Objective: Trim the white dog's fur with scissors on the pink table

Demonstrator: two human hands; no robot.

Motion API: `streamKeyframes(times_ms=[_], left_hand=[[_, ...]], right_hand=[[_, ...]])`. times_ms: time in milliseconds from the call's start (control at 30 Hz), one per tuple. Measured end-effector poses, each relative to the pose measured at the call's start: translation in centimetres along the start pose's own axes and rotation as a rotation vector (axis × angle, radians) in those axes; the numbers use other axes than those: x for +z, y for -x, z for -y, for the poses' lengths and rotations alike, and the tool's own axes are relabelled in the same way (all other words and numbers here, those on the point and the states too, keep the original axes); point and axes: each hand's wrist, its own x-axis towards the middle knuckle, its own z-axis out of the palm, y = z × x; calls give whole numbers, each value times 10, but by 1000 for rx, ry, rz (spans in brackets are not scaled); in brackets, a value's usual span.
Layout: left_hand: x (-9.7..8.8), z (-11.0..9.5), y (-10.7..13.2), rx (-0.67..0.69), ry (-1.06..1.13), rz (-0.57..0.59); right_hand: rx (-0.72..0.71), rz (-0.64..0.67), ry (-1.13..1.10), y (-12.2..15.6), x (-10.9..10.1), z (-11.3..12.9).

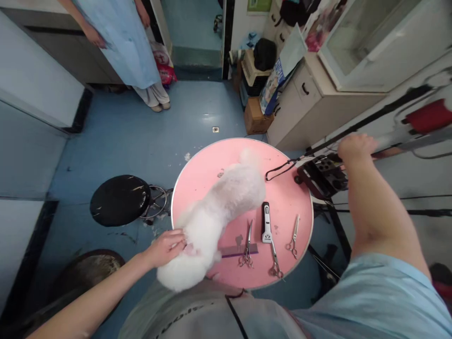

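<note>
A white, fluffy dog (226, 197) stands on a round pink grooming table (197, 174), its head toward me. My left hand (167, 246) rests against the side of its head with the fingers together and curled, beside a pink patch that looks like an ear. Out to the right, my right hand (356, 145) is closed near a black bar; what it grips is hidden. On the table lie a pair of scissors (248, 245), a purple-edged comb (231, 251), a black and white clipper (266, 222), a second pair of scissors (274, 259) and a third, smaller pair (294, 238).
A black loop leash (280, 169) lies at the table's right edge by a black tool holder (323, 176). A black stool (120, 200) stands left. Another person in a blue gown (123, 42) stands beyond. Cabinets (300, 99) and a cardboard box (257, 115) are back right.
</note>
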Motion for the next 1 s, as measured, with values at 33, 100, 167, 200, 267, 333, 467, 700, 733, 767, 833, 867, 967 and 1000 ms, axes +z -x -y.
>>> streamKeyframes(times_ms=[33,100,167,200,267,333,467,700,733,767,833,867,967,1000], left_hand=[[0,-1,-1,7,-2,-2],[0,-2,-3,23,-3,-9],[0,-2,-4,39,-5,-20],[0,-1,-4,43,-6,-22],[1,1,-4,50,-4,-23],[2,3,-4,67,3,-30],[1,4,-6,142,38,-53],[7,14,-7,229,95,-35],[8,17,-6,238,116,-36],[9,20,-4,251,136,-29],[10,26,-2,277,170,-12],[10,29,-1,291,183,2],[10,35,0,311,212,36],[11,36,1,312,219,42]], right_hand=[[-2,-34,-31,11,-20,3],[-27,-104,-133,40,-56,5],[-33,-123,-372,78,-85,3],[6,-103,-564,99,-95,0],[154,-58,-1100,149,-108,-6],[248,15,-1630,208,-110,-9],[370,198,-2263,356,-85,15],[1075,441,-2312,629,-33,122],[1074,458,-2248,661,-34,134],[1046,447,-2159,690,-38,146],[910,452,-1908,741,-50,168],[831,456,-1734,763,-56,179],[731,483,-1190,819,-73,214],[751,510,-1050,834,-75,224]])
